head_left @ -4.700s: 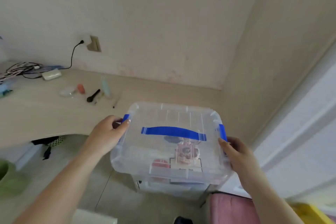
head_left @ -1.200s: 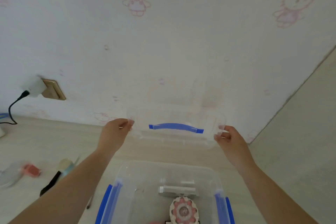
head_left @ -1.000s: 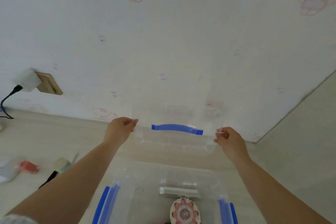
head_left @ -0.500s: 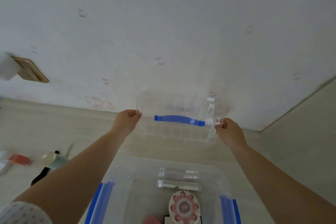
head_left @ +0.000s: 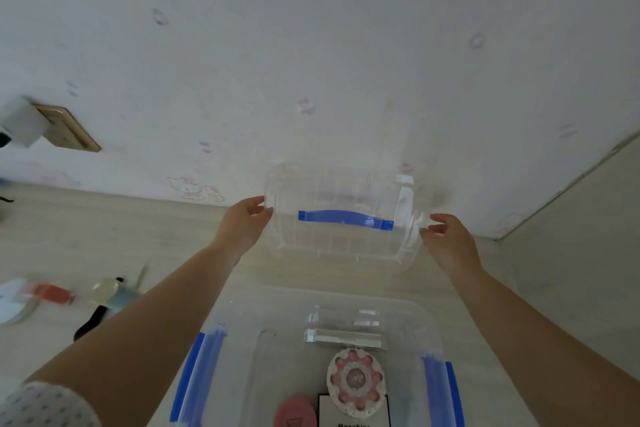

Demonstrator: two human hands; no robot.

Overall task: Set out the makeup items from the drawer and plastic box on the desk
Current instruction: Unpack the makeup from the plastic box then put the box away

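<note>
Lid held against the wall, box open on the bench

Lid (head_left: 343,236) of clear plastic, with a blue handle across it, is held up at the back of the bench (head_left: 104,236), close to the wall (head_left: 311,45); whether its lower edge touches the bench cannot be told. Its left edge is pinched by the fingers of the left hand (head_left: 242,225). The right hand (head_left: 450,239) is seen at the right edge with loosely curled fingers, and a firm hold there cannot be told. The plastic box (head_left: 346,305) stands open just below, blue clips on both sides. Inside it are seen a clear bar-shaped item (head_left: 346,336), a round pink-and-white compact (head_left: 355,381) lying on a white card (head_left: 353,416), and a pink round item (head_left: 296,412). Further left on the bench, blurred makeup items (head_left: 69,298) are laid out. A wall socket (head_left: 65,130) with a white plug is seen at the left.
</note>
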